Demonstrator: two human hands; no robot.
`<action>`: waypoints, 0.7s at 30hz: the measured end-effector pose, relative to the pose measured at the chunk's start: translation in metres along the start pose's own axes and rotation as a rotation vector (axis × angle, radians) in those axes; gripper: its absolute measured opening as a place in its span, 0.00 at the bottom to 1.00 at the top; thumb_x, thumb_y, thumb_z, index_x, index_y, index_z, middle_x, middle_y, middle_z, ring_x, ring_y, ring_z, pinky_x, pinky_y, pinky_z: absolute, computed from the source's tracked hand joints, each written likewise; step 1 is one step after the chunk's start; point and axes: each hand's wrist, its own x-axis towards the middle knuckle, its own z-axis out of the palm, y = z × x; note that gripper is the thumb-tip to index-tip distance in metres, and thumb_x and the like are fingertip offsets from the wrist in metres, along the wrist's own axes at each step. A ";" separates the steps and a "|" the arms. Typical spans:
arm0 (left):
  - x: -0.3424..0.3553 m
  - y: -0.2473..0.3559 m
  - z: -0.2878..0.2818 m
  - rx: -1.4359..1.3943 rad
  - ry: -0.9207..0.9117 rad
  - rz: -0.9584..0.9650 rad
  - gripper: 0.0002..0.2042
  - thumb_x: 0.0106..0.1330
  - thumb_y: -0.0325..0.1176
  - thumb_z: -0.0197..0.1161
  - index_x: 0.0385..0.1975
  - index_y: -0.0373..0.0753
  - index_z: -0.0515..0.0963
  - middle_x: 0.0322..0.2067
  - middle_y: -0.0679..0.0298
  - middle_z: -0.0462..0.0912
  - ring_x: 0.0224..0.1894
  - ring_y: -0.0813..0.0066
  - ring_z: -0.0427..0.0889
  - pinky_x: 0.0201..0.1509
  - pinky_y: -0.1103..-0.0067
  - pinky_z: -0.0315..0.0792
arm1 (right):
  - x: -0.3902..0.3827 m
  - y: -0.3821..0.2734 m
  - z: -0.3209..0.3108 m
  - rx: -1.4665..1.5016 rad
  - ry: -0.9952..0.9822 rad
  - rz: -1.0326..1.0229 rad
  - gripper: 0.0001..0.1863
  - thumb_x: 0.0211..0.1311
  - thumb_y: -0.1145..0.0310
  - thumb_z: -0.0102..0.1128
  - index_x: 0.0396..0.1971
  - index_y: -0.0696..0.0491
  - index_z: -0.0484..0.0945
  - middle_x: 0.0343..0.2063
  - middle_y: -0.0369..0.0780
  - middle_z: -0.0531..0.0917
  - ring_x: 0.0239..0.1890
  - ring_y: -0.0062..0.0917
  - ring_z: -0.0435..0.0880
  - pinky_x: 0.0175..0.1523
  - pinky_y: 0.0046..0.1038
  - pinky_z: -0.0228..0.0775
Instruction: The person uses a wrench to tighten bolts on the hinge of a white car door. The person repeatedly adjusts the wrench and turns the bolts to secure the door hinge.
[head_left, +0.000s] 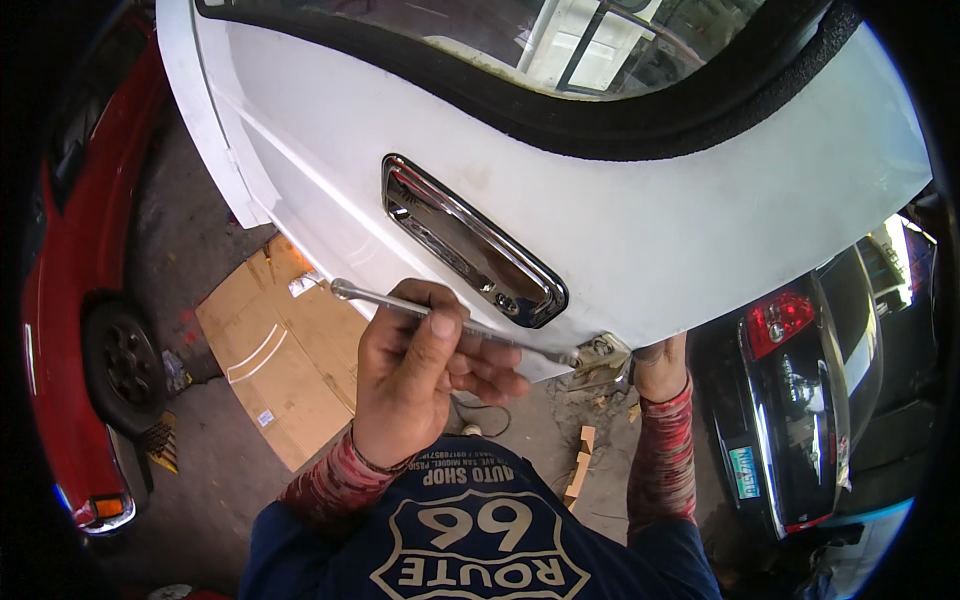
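A silver wrench (385, 297) lies across my left hand (420, 370), pinched between thumb and fingers. Its ring end sticks out to the left, and its other end comes up to the metal door latch (603, 350) on the edge of the white car door (640, 230). Whether the tip touches the latch, I cannot tell. My right hand (661, 368) reaches behind the door's edge, just right of the latch. The door panel hides its fingers. Above my left hand, a chrome door handle (475, 240) is set in the panel.
The door's window (480, 45) has a black rubber seal. A flattened cardboard sheet (280, 350) lies on the floor at left, beyond it a red car (85, 260). A black car (800, 400) stands close on the right. Cardboard scraps (580, 465) lie below the latch.
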 end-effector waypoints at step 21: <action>-0.001 -0.035 0.026 -0.411 0.197 -0.301 0.16 0.76 0.39 0.48 0.53 0.32 0.70 0.38 0.49 0.85 0.38 0.63 0.88 0.37 0.76 0.86 | 0.009 0.001 -0.005 0.093 -0.129 -0.020 0.44 0.61 0.47 0.65 0.63 0.66 0.58 0.57 0.48 0.72 0.57 0.34 0.75 0.61 0.33 0.67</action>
